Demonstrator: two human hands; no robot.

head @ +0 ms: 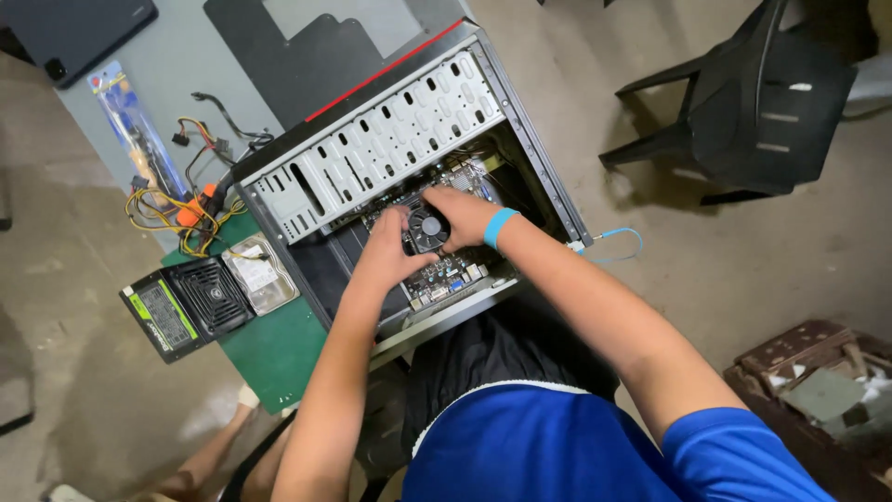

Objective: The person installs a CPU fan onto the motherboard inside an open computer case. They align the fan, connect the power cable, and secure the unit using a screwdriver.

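An open computer case [390, 139] lies on its side on a small table, its motherboard [446, 274] exposed. A round black cooler fan [429, 228] sits on the board. My left hand [388, 249] grips the fan's left side. My right hand [460, 214] holds its right and upper side; a blue wrist strap [499, 228] circles that wrist, with a thin blue cord [621, 234] trailing off to the right. Both hands are closed around the fan, inside the case.
A black power supply [190, 305] with yellow and orange cables [186, 218] and a hard drive [260, 270] lie left of the case on a green mat [279, 353]. A dark side panel [307, 56], a packaged tool [139, 130], a black plastic chair [762, 102] and a box [818, 390] surround the table.
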